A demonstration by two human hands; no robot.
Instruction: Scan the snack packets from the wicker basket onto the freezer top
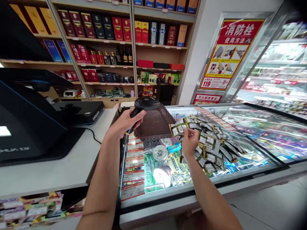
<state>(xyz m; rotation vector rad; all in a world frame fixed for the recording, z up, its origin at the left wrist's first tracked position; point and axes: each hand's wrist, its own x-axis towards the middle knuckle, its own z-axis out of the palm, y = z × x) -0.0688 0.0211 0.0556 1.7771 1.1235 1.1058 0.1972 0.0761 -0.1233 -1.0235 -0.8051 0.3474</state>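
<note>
A black barcode scanner [146, 103] is in my left hand [127, 123], its handle wrapped by my fingers and its head over the rim of a brown woven basket [153, 125]. My right hand [190, 140] pinches a small green-and-gold snack packet [178, 127] by its edge, with the barcode side facing up. Around and beyond that hand, a heap of similar packets [211, 143] lies on the glass lid of a chest freezer [165, 191]. The basket sits on the same glass, left of the heap, and no items show in it.
To the left, a white counter [59, 179] carries a black checkout terminal [28, 127] and a black device with a cable [79, 111]. Shelves of boxed bottles [103, 27] line the back wall. A second glass-topped freezer section [275, 127] and a refrigerated display [275, 73] stand at right.
</note>
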